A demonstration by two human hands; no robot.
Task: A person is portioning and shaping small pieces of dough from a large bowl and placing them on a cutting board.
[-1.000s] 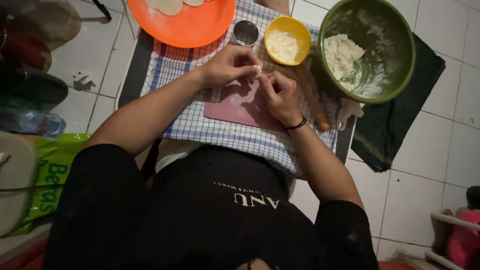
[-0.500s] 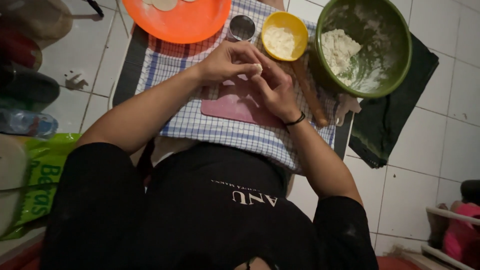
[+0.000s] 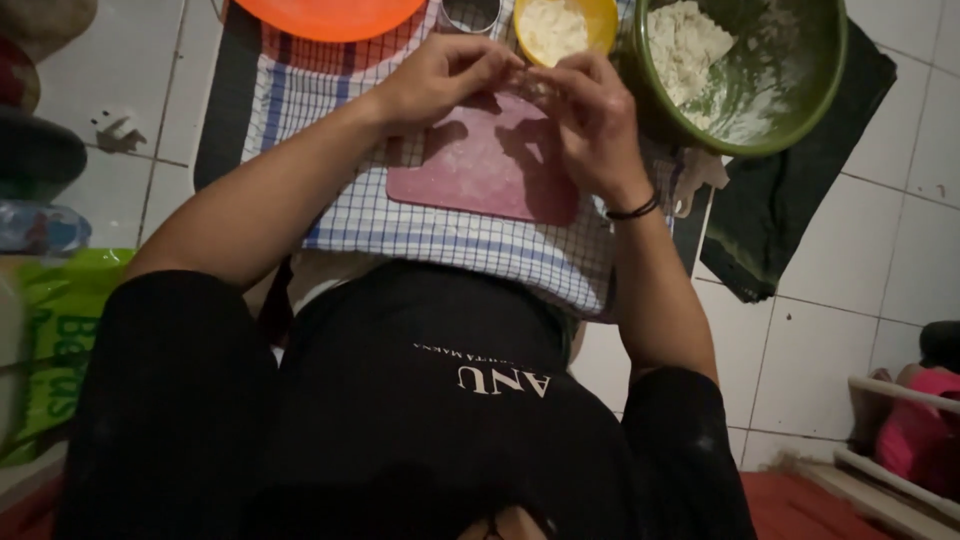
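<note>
The left hand [image 3: 445, 75] and the right hand [image 3: 595, 120] meet fingertip to fingertip above the far edge of a pink cutting board [image 3: 480, 165]. Both are curled narrow around a small pale piece of dough [image 3: 530, 85] pinched between them, though it is mostly hidden by the fingers and its shape is hard to tell. A dark band [image 3: 635, 210] circles the right wrist. The board lies on a blue-and-white checked cloth [image 3: 440, 235], which is spread over a dark mat [image 3: 215, 120] on the white tiled floor [image 3: 880, 250]. Just beyond the hands stands a yellow bowl [image 3: 560, 25] of white filling, with a small round metal cup [image 3: 470, 12] to its left. Farther left, an orange plate [image 3: 330, 15] is cut off by the far edge of the view. To the right of the yellow bowl sits a large green bowl [image 3: 760, 70] holding a lump of white dough and smeared with flour, resting on a dark green cloth [image 3: 800, 220]. At the near left lies a flat green package [image 3: 50, 340] with pale lettering. Beyond it is a clear plastic bottle [image 3: 35, 225] on its side.
</note>
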